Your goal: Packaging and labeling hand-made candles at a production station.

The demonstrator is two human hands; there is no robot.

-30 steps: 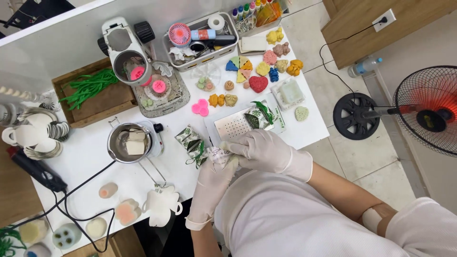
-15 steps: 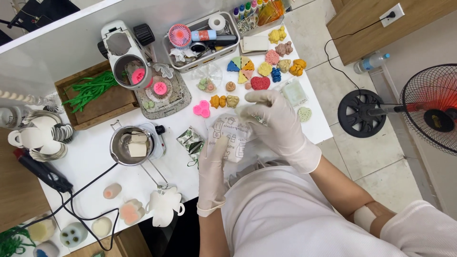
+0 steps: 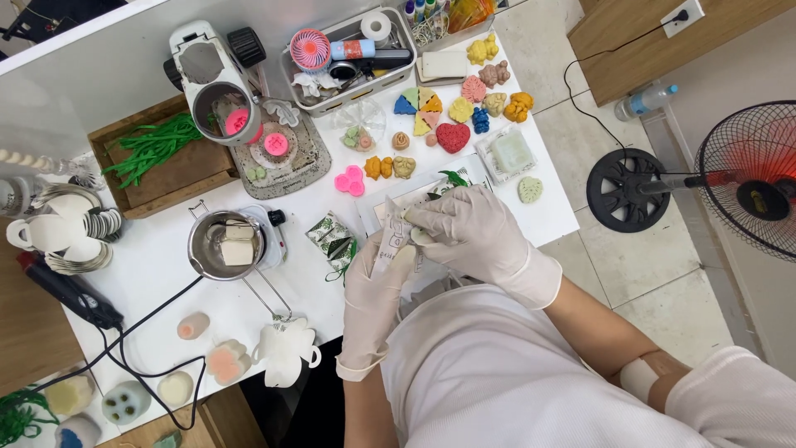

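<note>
Both of my hands wear white gloves and meet over the front edge of the white table point(image 3: 157, 265). My left hand point(image 3: 377, 282) holds a clear printed plastic bag point(image 3: 391, 236) upright. My right hand point(image 3: 473, 232) pinches the top of the same bag from the right. Under my hands lies a white tray with a green leaf sprig point(image 3: 454, 177). A small green patterned packet point(image 3: 332, 236) lies just left of my left hand.
A metal pot point(image 3: 225, 243) with white blocks sits on a small hot plate at the left. Coloured moulded soap shapes point(image 3: 452, 137) lie behind my hands. A wooden tray point(image 3: 157, 158) of green strands, a tool caddy point(image 3: 348, 54) and cables point(image 3: 124, 348) crowd the table. A fan point(image 3: 738, 182) stands on the floor.
My hands lifted the bag from low at the table edge, turned it upright and shifted slightly right. The view also moved a little.
</note>
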